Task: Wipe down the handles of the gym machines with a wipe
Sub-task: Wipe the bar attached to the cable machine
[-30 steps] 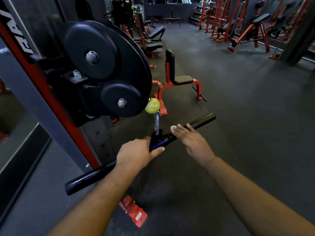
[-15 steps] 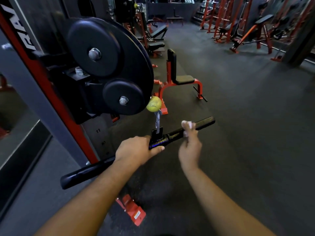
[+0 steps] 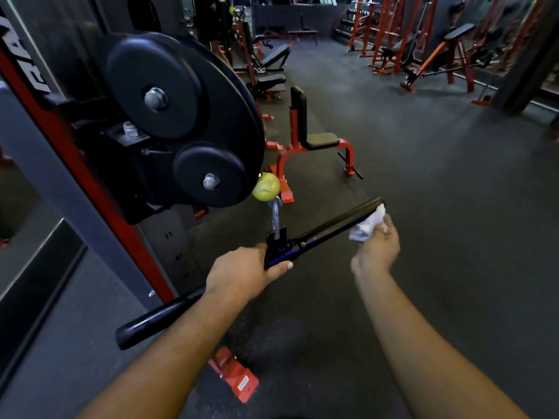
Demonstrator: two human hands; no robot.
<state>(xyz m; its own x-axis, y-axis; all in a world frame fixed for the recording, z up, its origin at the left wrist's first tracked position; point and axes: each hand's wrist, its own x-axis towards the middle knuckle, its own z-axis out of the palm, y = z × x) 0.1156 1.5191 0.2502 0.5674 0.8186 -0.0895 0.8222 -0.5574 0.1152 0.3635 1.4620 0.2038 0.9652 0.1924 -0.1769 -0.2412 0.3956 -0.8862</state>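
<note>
- The left hand [image 3: 242, 272] grips the black cable bar [image 3: 329, 229] near its middle, fingers wrapped over the top and thumb tip showing beneath, just left of the bar's central bracket.
- The right hand [image 3: 376, 246] holds a crumpled white wipe [image 3: 367, 225], fingers curled around it, and presses it against the bar's far right end, a little right of the frame's centre.
- The bar runs diagonally from lower left of the frame up toward centre right; its left grip end [image 3: 145, 325] juts out below the left forearm, untouched by either hand.
- A metal carabiner link [image 3: 275, 217] rises from the bar's bracket to a yellow-green ball [image 3: 266, 186] on the cable, which sits just under the pulley housing.
- Upper left of the frame holds the cable machine: a large black pulley wheel [image 3: 211, 95] with two smaller black discs bolted in front, mounted on a red and grey upright [image 3: 75, 176].
- Part of the numbered weight stack [image 3: 169, 240] shows behind the upright, with "11" legible.
- A red foot plate [image 3: 234, 376] of the machine lies on the dark rubber floor [image 3: 438, 207] at bottom centre.
- Behind the bar, centre of the frame, stands a red-framed seat with black pads [image 3: 311, 137].
- More red racks and benches [image 3: 423, 46] fill the upper right, blurred and dim.
</note>
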